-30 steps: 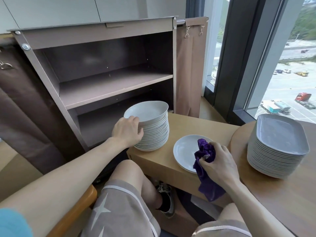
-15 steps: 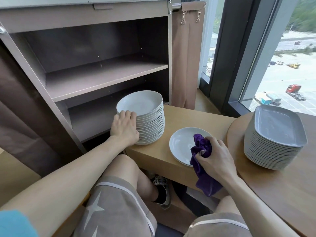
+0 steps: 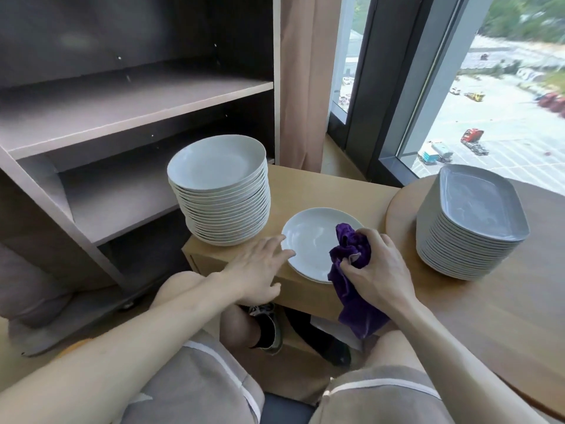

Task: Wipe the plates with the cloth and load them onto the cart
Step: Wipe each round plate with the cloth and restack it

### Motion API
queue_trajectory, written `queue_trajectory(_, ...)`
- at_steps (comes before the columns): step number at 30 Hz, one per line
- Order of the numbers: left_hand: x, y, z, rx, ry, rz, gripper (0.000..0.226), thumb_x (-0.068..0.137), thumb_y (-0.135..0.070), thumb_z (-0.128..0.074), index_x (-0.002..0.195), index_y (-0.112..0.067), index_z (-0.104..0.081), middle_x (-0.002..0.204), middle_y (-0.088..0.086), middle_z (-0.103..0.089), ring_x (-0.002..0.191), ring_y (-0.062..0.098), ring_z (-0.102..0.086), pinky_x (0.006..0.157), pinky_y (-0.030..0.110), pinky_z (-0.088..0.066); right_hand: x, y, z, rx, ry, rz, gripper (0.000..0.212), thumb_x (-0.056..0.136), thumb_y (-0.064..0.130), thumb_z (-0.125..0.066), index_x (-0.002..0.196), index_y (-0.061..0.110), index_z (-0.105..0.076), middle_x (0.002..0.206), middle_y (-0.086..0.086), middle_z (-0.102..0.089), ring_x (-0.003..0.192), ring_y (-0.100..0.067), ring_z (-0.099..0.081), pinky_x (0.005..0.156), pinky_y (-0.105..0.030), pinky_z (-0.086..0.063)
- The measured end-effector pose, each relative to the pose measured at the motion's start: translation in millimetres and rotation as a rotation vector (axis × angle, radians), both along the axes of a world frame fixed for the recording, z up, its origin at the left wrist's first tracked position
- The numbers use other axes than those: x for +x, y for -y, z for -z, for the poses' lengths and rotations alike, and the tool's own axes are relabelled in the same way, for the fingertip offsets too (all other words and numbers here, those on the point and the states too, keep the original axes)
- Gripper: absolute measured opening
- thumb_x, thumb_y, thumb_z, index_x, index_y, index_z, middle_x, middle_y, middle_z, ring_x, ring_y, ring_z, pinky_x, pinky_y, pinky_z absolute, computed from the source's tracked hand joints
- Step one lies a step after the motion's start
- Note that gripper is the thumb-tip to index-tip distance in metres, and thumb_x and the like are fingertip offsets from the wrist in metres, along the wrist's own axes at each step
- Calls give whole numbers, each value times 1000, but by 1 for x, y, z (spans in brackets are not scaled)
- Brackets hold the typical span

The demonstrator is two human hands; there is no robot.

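The loose white plate [image 3: 308,240] lies on the low wooden table [image 3: 321,191], just right of the tall stack of round plates [image 3: 220,191]; a second rim shows under its near edge. It is pale, glossy and shallow, with the purple cloth [image 3: 351,252] bunched on its right side and trailing down past the table's near edge. The right hand [image 3: 376,267] still clutches the cloth, fingers curled tight round it. The left hand [image 3: 260,264] has left the side of the tall stack, where it rested half a second ago, and now lies flat with its fingers straight, the tips at the plate's near-left rim; whether they touch it I cannot tell. To the left stands the cart [image 3: 122,99], its brown shelves bare. On the right, a stack of grey rectangular dishes [image 3: 470,221] sits on a round table [image 3: 489,316].
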State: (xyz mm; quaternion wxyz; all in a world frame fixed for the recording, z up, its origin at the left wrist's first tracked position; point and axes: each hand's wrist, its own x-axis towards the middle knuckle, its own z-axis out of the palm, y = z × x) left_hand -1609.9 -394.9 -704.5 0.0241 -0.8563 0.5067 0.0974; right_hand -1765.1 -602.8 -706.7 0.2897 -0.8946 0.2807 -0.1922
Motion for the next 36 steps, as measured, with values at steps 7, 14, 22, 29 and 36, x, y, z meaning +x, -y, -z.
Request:
queue_trajectory(7,27,17,7,56,-106,72,55,98,-38,-52,149,-23,-39,161,3,-25,145,21,-32,116,40,-29,-2,7,22,90,-31,33,52,84,45,-71,129,43,-45,119,15,-55,105,-7,-53,81,-30,-41)
queue_trajectory(14,20,23,3,67,-38,80,35,96,-32,-48,128,-18,-51,130,3,-45,127,20,-44,105,43,-35,23,2,31,-112,-172,212,52,89,55,-65,134,38,-44,118,2,-56,107,-23,-57,87,-42,-50)
queue_trajectory(22,18,23,-3,3,-140,26,33,98,-25,-49,128,-14,-53,130,5,-43,124,25,-46,84,38,-36,76,15,19,-472,-613,99,49,95,61,-51,135,32,-51,129,-7,-56,119,-32,-51,93,-48,-42)
queue_trajectory(29,18,22,-1,30,-193,42,46,92,-32,-59,133,-12,-48,137,9,-39,126,28,-41,94,41,-38,120,12,46,-607,-606,134,48,102,55,-37,138,25,-45,132,-12,-54,117,-38,-52,93,-53,-41)
queue_trajectory(36,17,25,3,1,-229,31,63,87,-32,-61,138,-6,-34,141,13,-35,135,31,-32,114,41,-30,146,-6,61,-382,-481,159,56,98,63,-28,143,30,-34,144,-15,-46,134,-41,-41,107,-60,-35)
